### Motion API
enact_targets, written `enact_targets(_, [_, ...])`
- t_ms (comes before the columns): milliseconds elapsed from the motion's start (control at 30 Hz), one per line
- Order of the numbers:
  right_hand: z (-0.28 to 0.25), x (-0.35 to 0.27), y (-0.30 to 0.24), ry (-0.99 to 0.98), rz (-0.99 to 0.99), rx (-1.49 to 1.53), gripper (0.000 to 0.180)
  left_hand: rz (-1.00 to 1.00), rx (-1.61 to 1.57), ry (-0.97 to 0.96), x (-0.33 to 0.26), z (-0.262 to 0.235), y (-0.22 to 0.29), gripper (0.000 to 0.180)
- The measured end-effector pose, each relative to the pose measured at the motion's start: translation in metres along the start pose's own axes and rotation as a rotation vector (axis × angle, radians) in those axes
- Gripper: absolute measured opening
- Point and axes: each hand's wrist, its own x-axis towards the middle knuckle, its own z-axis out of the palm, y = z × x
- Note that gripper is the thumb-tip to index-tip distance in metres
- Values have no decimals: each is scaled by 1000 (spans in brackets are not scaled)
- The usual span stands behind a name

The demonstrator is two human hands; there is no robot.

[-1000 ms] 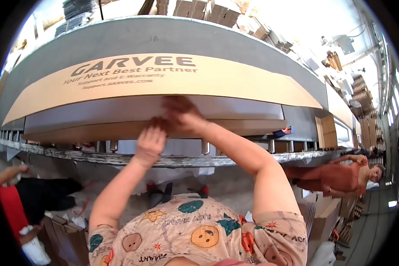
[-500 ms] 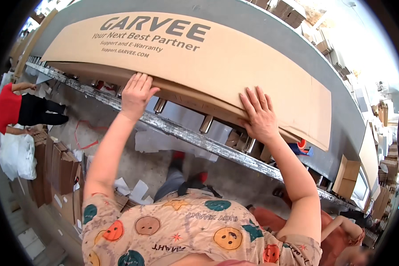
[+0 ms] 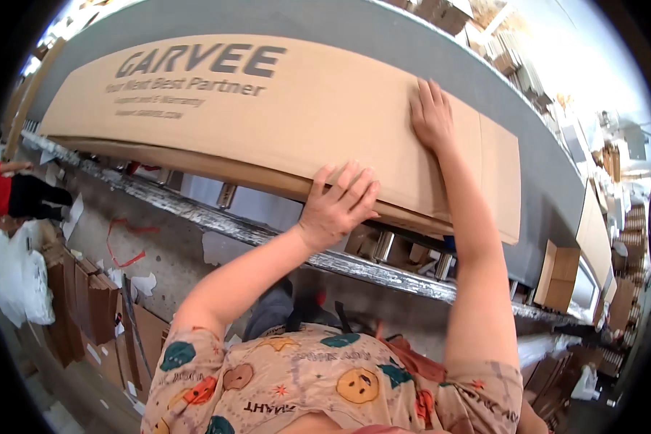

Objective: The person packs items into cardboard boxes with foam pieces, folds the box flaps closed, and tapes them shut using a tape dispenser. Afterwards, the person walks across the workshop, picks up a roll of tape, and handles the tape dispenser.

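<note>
A long, flat brown cardboard box (image 3: 325,123) with dark printing lies on the grey conveyor belt (image 3: 340,25), its near side over the metal rollers (image 3: 385,246). My left hand (image 3: 338,205) rests on the box's near edge, fingers spread over the top and the wrist just short of the rail. Further right, my right hand (image 3: 432,116) lies on the top near the far edge, its fingers stretched out. Below the near edge, by my right forearm, only a small blue bit (image 3: 448,240) of something shows; the rest is hidden.
A worn metal rail (image 3: 267,235) runs along the conveyor's near side. To the right stands an open small carton (image 3: 557,276). Flattened cardboard (image 3: 98,296) and a white plastic bag (image 3: 22,271) are at the left, where a person in red (image 3: 0,194) stands.
My right hand has moved from the near edge to the far part of the top. My left hand has slid right along the near edge. The blue tape dispenser is now mostly hidden.
</note>
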Motion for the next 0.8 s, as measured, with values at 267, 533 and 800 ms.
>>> enact_targets(267, [26, 71, -12, -358, 291, -41, 55, 38, 104, 114, -4, 32, -10, 22])
enact_targets(533, [-2, 61, -41, -382, 334, -37, 41, 114, 44, -14, -2, -8, -3, 31])
enact_targets(800, [-101, -104, -108, -126, 167, 771, 21, 248, 41, -290, 12, -5, -14, 61])
